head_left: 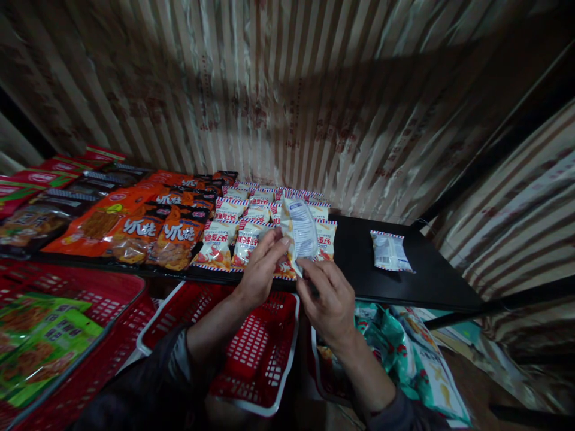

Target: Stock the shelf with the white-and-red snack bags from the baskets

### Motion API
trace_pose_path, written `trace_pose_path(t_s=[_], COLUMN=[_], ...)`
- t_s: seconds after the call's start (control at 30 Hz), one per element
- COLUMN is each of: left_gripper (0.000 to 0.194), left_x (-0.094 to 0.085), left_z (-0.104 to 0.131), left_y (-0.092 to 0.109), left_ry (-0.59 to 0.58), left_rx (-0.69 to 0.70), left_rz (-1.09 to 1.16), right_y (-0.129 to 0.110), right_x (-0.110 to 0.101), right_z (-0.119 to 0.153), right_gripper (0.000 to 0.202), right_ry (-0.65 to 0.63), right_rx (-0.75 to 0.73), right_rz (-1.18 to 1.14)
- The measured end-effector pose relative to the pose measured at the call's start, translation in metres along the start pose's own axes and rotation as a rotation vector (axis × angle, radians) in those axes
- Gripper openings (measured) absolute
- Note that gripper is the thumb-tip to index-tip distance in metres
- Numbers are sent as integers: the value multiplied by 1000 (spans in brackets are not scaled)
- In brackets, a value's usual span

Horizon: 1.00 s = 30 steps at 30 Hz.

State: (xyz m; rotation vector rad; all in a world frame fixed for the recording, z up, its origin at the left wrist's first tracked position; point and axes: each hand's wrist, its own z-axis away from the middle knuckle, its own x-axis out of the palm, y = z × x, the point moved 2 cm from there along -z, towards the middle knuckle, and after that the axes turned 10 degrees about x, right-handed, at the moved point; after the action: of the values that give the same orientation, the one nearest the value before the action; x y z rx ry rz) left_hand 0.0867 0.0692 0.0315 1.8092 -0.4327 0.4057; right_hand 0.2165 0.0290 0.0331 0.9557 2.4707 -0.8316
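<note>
From where I sit, I have both hands on one small snack bag [302, 230], held up between them just above the front of the shelf [354, 254]. My left hand [261, 263] has its fingers and thumb nearly together at the bag's left edge; my right hand [327, 296] is curled, pinching the bottom end near the lower corner. Neither hand is spread wide, and I see nothing else in them. The printed back of the bag is turned towards me, tilted rather than flat.

I judge it very light, with a thin, slick skin that gives and creases under the fingertips. It is probably puffed with air around something brittle — so I'd keep pressure off the belly, where a squeeze could crush the contents or strain a seam. The crimped ends and the side edges look the best places to hold: flatter, and a little stiffer. A loose pinch might let the glossy film slide or the bag swing round.

Just beyond my hands and to their left stand rows of matching bags [213, 245], with orange packets [177, 236] farther left. Well to the right of my right hand, a single bag [389, 251] lies alone on the shelf. Below my hands and between my forearms is a red basket [249, 347].
</note>
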Motion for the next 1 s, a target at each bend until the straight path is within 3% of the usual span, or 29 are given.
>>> trace_pose_path(t_s=[0.23, 0.4, 0.47, 0.57, 0.67, 0.83, 1.0], left_gripper=[50, 48, 48, 50, 50, 49, 43], left_x=[7, 1, -1, -2, 0, 5, 7], left_z=[4, 3, 2, 4, 10, 19, 23], left_y=[-4, -11, -13, -16, -18, -23, -30], left_ry=[-20, 48, 44, -4, -83, -253, -351], left_rx=[-94, -181, -214, -301, -388, -441, -392], left_rz=[74, 60, 65, 95, 106, 56, 11], right_y=[-12, -10, -1, 24, 46, 64, 69], right_x=[16, 12, 4, -8, -10, -6, -10], right_z=[9, 6, -1, -11, -19, -20, -18], right_gripper=[20, 20, 19, 22, 33, 30, 28], right_ry=[-136, -276, -195, 22, 93, 77, 265], right_rx=[-37, 44, 212, 590, 820, 998, 1108], right_rz=[136, -66, -185, -369, -646, -939, -952])
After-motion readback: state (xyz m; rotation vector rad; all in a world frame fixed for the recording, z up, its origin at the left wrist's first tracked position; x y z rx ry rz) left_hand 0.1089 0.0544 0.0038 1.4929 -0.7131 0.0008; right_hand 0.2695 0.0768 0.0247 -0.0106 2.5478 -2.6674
